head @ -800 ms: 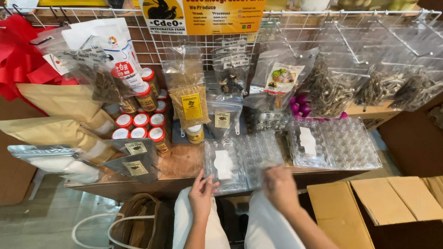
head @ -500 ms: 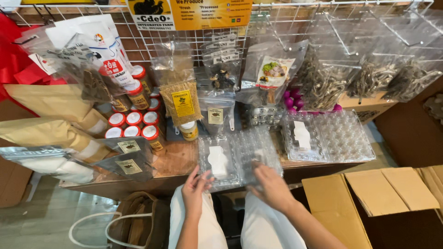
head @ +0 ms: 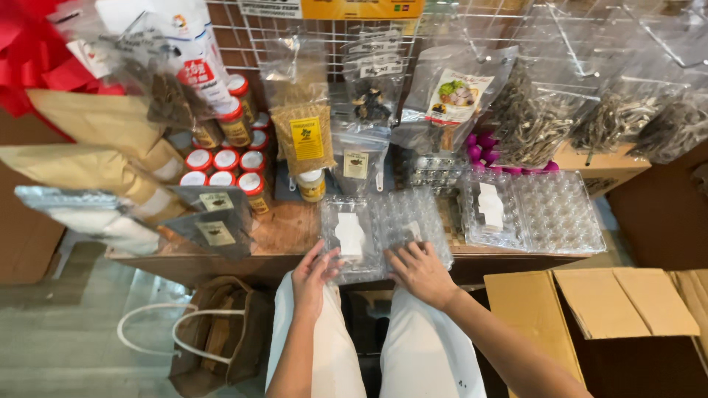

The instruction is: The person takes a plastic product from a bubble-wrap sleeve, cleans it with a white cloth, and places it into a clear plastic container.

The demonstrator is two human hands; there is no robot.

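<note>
Both hands have come forward since the earlier frames and now rest on the near edge of a clear plastic egg tray (head: 383,228) at the front of a wooden stall counter (head: 287,232). Left hand (head: 313,276) lies with loosely spread fingers (head: 324,258) touching the tray's front left corner, the thumb beneath the edge; whether it grips or merely presses cannot be told. Right hand (head: 422,273) is laid flat, palm down, its fingers (head: 405,247) uncurled across the tray's front right part, holding nothing closed.

Just beyond the left fingertips, a white paper label (head: 349,234) lies inside the tray. To the right of the right hand, well past its fingers, a second clear egg tray (head: 553,214) sits open on the counter with its own white label. Farther out from both hands stands a small yellow-capped jar (head: 312,184), with a bag of golden grain (head: 301,136) hanging above it on a wire grid (head: 258,37). Off to the left of the left fingers, red-lidded jars (head: 225,169) cluster beside brown paper bags (head: 96,169). Bags of dried fish (head: 538,125) hang far beyond the right fingers. Below the right forearm, an open cardboard box (head: 612,309) sits on the floor; a brown tote with white handles (head: 214,332) sits left of the person's knees.
</note>
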